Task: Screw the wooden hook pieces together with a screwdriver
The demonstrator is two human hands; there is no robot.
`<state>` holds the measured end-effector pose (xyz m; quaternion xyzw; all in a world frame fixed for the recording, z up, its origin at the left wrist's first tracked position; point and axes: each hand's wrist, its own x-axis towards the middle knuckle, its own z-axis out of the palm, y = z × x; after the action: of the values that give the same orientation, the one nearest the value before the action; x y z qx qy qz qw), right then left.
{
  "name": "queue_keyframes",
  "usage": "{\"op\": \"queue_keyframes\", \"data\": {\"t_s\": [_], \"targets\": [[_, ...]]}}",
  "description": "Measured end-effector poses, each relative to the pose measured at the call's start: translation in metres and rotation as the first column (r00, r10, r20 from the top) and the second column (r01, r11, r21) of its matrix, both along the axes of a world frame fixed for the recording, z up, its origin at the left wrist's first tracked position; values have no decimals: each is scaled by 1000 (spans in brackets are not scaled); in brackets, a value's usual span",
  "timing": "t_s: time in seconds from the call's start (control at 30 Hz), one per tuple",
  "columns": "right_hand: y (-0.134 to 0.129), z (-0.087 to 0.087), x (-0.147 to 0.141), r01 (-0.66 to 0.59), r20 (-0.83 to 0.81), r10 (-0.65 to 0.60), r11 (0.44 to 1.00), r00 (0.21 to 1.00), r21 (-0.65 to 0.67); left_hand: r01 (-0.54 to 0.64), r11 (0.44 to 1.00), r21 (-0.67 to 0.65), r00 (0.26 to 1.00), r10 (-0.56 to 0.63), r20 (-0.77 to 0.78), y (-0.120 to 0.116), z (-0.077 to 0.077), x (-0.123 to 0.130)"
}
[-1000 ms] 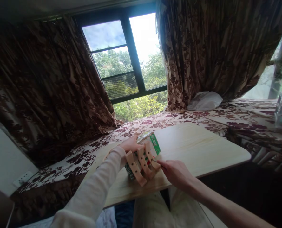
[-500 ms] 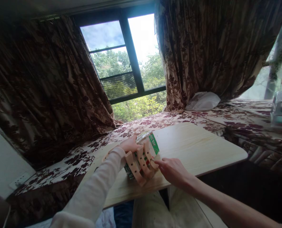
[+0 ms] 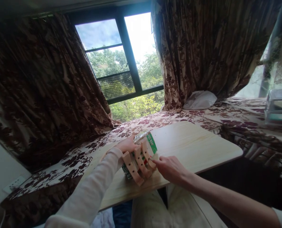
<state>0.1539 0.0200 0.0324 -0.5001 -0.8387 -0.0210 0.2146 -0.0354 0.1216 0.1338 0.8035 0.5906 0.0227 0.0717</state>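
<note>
Hands (image 3: 170, 168) flank curved wooden pieces (image 3: 140, 162), left touching.

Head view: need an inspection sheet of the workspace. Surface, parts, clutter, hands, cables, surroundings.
Surface: table, pale wood grain; flowered cloth beyond.
Parts: three curved wooden pieces with dark holes, in front of a green and white carton.
Clutter: white bag and clear case, both on the cloth, away from the table.
Left hand: at the top of the pieces and carton; fingers partly hidden, grip unclear.
Right hand: grips a thin tool, tip at the right-hand piece.
Cables: nothing seen for certain; socket on the left wall.
Surroundings: window between patterned curtains.
</note>
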Motion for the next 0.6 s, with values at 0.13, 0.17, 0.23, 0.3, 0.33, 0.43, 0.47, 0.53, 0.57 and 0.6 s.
{"op": "queue_keyframes", "data": {"t_s": [0.13, 0.17, 0.23, 0.3, 0.33, 0.43, 0.47, 0.53, 0.57, 0.6], "targets": [[14, -9, 2, -63, -415, -12, 984, 910, -166, 5, 1000, 5, 1000, -5, 3, 2, -1, -1], [16, -11, 3, -86, -484, -22, 976, 875, -200, 7, 1000, 8, 1000, -7, 3, 3, -1, -1], [16, -12, 2, -78, -503, -42, 973, 863, -216, 10, 1000, 13, 1000, -10, 1, 4, -2, -1], [11, -9, 1, -13, -362, -43, 989, 931, -150, 11, 1000, 16, 1000, -10, -3, 4, -3, -2], [8, -6, 0, 11, -250, -36, 995, 968, -100, 8, 1000, 18, 1000, -8, -6, 4, -3, -2], [0, 4, -2, -4, 52, 4, 1000, 999, 15, -2, 1000, 22, 1000, 2, -12, 5, -4, -2], [-1, 7, -2, -13, 98, 11, 1000, 995, 23, -4, 1000, 21, 1000, 4, -13, 5, -4, -3], [1, 10, -2, -19, 92, 18, 1000, 996, 4, -2, 1000, 23, 1000, 3, -12, 6, -4, -3], [4, 10, -1, -16, 51, 17, 1000, 999, -20, -1, 1000, 25, 1000, 2, -12, 7, -5, -3], [7, 8, -1, -16, -11, 15, 999, 1000, -50, -1, 1000, 26, 1000, 1, -13, 7, -5, -3]]}}
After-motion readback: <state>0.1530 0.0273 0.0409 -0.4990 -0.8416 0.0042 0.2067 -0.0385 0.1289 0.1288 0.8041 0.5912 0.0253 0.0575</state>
